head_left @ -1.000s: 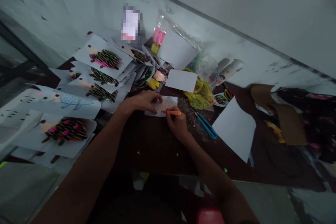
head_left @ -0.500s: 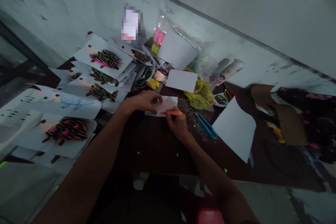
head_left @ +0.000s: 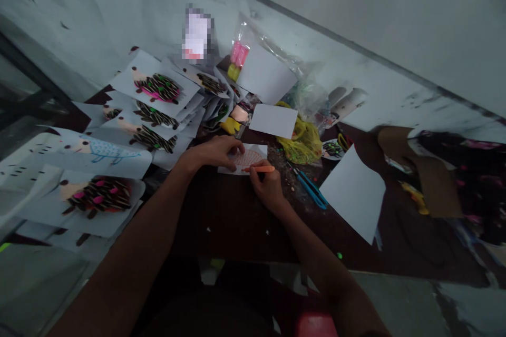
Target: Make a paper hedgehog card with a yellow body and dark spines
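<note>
A small white card [head_left: 259, 149] lies on the dark table, with a hedgehog-like outline filled with orange-red strokes drawn on it. My left hand [head_left: 221, 151] rests over the card's left side, fingers spread and pressing it down. Between the fingers of my right hand [head_left: 269, 185] is an orange marker [head_left: 264, 169], its tip at the lower edge of the drawing. Blue-handled scissors [head_left: 312, 189] lie right of my right hand. Behind the card sits a blank white sheet [head_left: 273, 121], and beside that a yellow plastic bag [head_left: 302, 145].
Stacked hedgehog pictures [head_left: 157, 88] crowd the left, near a drawing in blue lines [head_left: 110, 148]. A large white sheet [head_left: 353, 195] lies right of the scissors. Brown cardboard [head_left: 438, 184] is farther right. A clear bag [head_left: 312, 97] leans by the wall.
The marker in my right hand has tilted very slightly. My left hand stays in place on the card.
</note>
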Motion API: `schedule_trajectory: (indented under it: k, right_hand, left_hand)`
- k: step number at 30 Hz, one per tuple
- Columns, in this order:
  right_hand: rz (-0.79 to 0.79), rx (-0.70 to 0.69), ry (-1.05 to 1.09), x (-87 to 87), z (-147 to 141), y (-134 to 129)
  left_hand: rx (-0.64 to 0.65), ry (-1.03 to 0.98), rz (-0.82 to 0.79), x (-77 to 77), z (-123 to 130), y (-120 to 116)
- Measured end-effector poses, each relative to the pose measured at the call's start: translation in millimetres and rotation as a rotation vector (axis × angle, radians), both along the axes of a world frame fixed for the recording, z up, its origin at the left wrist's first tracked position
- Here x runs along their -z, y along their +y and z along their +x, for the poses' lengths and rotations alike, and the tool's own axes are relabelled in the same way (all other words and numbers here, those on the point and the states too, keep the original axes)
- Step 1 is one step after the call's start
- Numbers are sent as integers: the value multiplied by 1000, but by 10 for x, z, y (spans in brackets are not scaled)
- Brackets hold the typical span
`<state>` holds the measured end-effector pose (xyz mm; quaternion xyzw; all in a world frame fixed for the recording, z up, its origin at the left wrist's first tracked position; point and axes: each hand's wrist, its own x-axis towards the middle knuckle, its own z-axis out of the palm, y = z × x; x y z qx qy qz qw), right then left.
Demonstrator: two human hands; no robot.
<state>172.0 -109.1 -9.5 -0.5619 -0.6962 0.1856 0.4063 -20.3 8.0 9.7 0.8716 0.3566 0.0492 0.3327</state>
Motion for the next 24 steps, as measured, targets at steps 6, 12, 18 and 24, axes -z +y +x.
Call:
schedule_trajectory:
  k: [6,12,18,24]
  right_hand:
    - [23,22,11,26,3,12]
    - [17,43,-28,34,23,18]
    - [22,43,0,31,18,14]
    - [9,46,16,11,13,11]
  left_hand:
    - [3,-12,-6,-8,-5,-3]
    - [-1,-11,-9,10,-2,7]
    - [4,-3,-6,3,-2,4]
    - [9,-6,12,13,-6,9]
